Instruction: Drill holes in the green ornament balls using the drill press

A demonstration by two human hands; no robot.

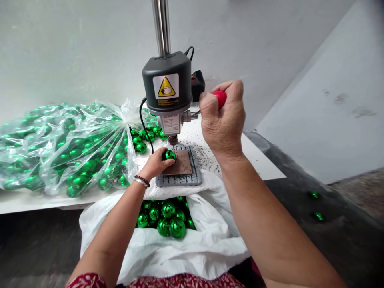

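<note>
My left hand (156, 163) holds a shiny green ball (170, 155) between thumb and fingers, over a brown board (181, 163) on the grey slotted base (178, 180) of a drill press. Directly above the ball is the drill chuck (173, 140) with a thin bit; whether the bit touches the ball cannot be made out. My right hand (223, 120) is wrapped round the red knob (220, 99) of the press lever, to the right of the black motor head (167, 82).
A clear plastic bag (75, 150) full of green balls lies on the white table (267, 173) at left. Loose balls (141, 147) sit beside it. An open white sack (180, 256) with several balls is in front. Dark shavings surround the base. Two balls lie on the floor at right.
</note>
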